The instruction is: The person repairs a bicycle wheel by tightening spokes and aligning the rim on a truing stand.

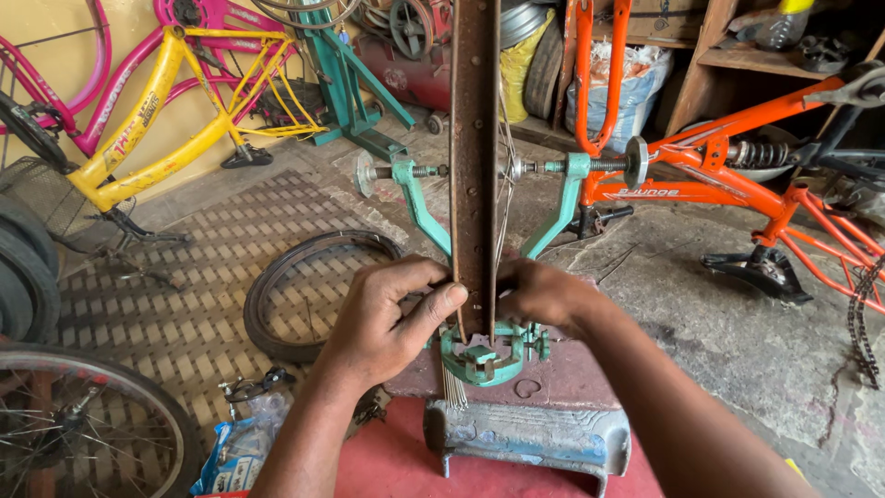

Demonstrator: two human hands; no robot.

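Observation:
A rusty brown wheel rim (474,138) stands edge-on in a green truing stand (489,355), held at its axle between the stand's two green arms. My left hand (392,318) grips the rim's lower left side, thumb pressed on the rim's face. My right hand (544,293) holds the rim's lower right side, its fingers partly hidden behind the rim. Thin spokes (503,198) run from the hub down to the rim. A bundle of loose spokes (454,387) hangs below the stand.
A loose black tyre (277,304) lies on the patterned floor at left. Yellow (157,111) and pink (111,101) bicycle frames lean at the back left, an orange bicycle (737,175) stands at right. A wheel (83,424) fills the lower left corner. The stand sits on a red bench (525,433).

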